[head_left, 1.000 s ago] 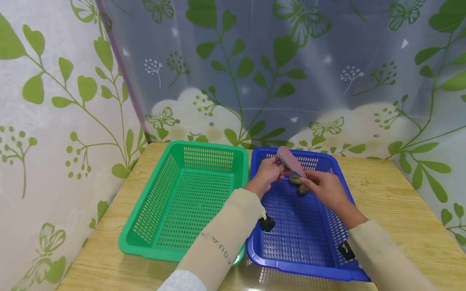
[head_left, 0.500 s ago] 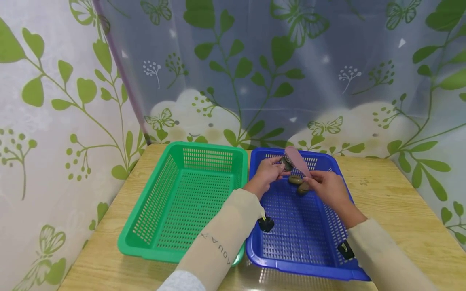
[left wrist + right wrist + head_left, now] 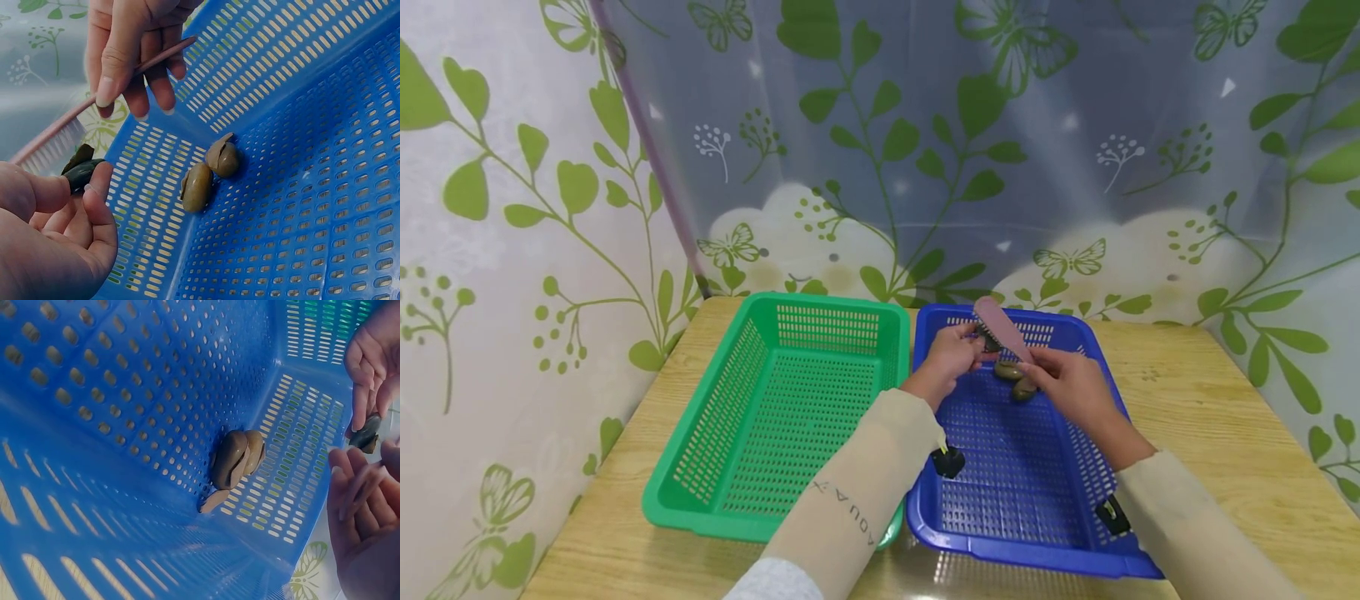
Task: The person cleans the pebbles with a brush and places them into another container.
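Above the far end of the blue basket, my left hand (image 3: pixel 951 357) pinches a small, glossy, dark green shell-like piece (image 3: pixel 80 175) with a brown flap between thumb and fingertips. My right hand (image 3: pixel 1071 387) grips the thin handle of a pink brush (image 3: pixel 1000 329) with pale bristles. The brush head slants across the dark piece, bristles facing it in the left wrist view. Below both hands, two olive-brown rounded pieces, a nearer one (image 3: pixel 197 187) and one beside it (image 3: pixel 223 157), lie together in the basket corner, each with a brown flap.
The blue perforated basket (image 3: pixel 1022 554) stands on a wooden table (image 3: pixel 1217 442). Close against its left side is a green perforated basket (image 3: pixel 715 521). A leaf-patterned curtain (image 3: pixel 880 125) hangs behind the table. Black wrist-worn parts (image 3: pixel 949 462) show at the sleeves.
The brush swung right, off the dark piece, about half a second ago, and has come back left across it. My left hand stays nearly in place; the olive-brown pieces have not moved.
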Motion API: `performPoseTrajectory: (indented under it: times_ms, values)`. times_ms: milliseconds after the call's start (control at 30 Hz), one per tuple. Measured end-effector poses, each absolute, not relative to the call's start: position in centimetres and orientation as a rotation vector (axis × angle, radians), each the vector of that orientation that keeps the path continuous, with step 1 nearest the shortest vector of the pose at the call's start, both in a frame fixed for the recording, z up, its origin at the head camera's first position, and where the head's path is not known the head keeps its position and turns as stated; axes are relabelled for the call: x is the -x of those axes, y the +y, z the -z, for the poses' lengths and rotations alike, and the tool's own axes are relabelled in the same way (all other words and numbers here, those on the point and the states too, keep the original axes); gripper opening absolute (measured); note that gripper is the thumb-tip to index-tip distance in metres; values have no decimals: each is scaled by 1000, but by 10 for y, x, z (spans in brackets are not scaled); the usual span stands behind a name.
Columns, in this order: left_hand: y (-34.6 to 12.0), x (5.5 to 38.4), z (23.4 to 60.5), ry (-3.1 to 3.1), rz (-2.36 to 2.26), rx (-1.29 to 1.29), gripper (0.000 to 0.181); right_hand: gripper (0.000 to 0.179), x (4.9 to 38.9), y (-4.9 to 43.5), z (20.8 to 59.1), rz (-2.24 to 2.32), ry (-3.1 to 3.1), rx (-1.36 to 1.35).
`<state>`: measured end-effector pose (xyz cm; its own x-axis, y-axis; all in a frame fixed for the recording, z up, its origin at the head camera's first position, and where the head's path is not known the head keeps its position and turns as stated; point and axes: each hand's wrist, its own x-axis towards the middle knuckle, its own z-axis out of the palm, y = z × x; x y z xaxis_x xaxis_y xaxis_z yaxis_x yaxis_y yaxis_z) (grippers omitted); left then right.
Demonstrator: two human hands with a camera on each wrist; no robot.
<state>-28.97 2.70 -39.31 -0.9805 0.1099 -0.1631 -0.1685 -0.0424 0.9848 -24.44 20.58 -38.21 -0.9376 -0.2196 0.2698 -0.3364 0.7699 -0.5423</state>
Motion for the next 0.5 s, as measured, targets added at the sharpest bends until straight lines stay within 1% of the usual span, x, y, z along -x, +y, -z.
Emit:
performPoseTrajectory:
  times_ms: [167, 367, 500]
  values:
    - [27, 288, 392, 2032, -2144, 85, 37, 33, 244, 205, 382, -890, -2816, -474]
    - [27, 288, 391, 2023, -2142, 110, 41, 32, 245, 207, 382, -867, -2838, -411]
    - [27, 288, 391, 2038, -2136, 121, 40, 33, 246, 208, 384, -852, -2841, -376]
